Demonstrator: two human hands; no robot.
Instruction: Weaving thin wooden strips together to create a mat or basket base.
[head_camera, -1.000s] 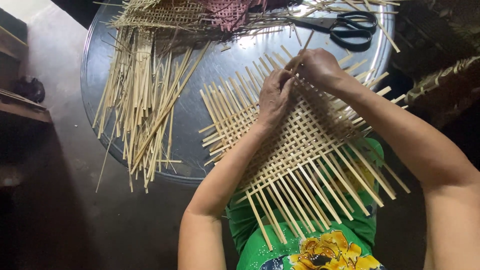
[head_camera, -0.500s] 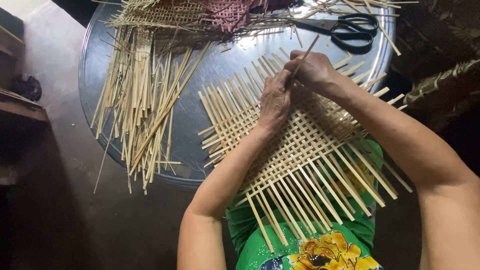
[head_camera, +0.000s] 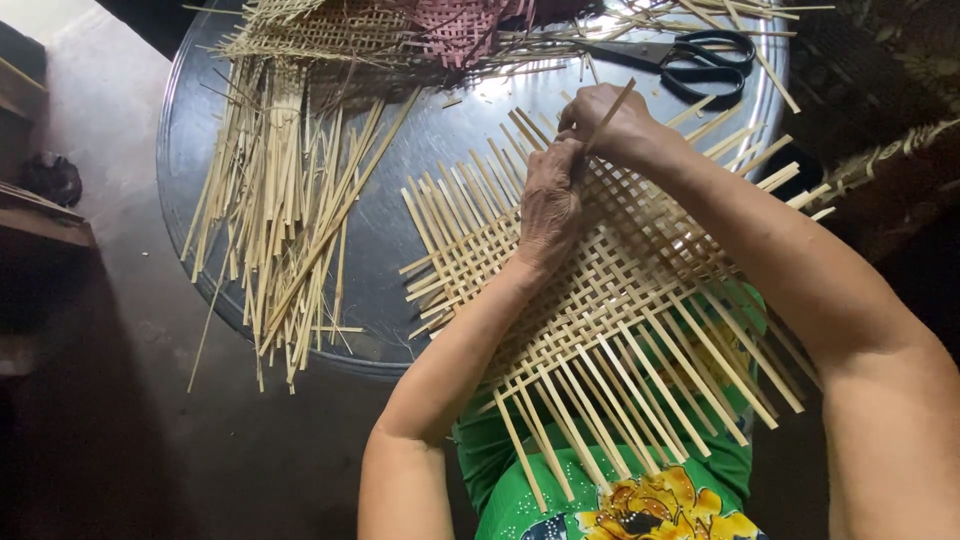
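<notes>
On the round metal tray (head_camera: 400, 250), a half-woven bamboo mat (head_camera: 600, 290) lies beside loose bamboo strips (head_camera: 285, 200). Left hand (head_camera: 548, 210) presses flat on the mat, fingers extended. Right hand (head_camera: 605, 120), fingers closed, pinches one strip (head_camera: 612, 103) at the mat's far edge, near black scissors (head_camera: 690, 60).

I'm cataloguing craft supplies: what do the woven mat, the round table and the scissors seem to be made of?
Woven mat: flat pale strips, probably split bamboo or cane, unvarnished and matte with a visible grain. Round table: looks like metal, grey with bright reflections along its rim. Scissors: dark metal blades with glossy black handles, likely plastic. The right hand pinches one strip; the left hand presses on the mat.
</notes>
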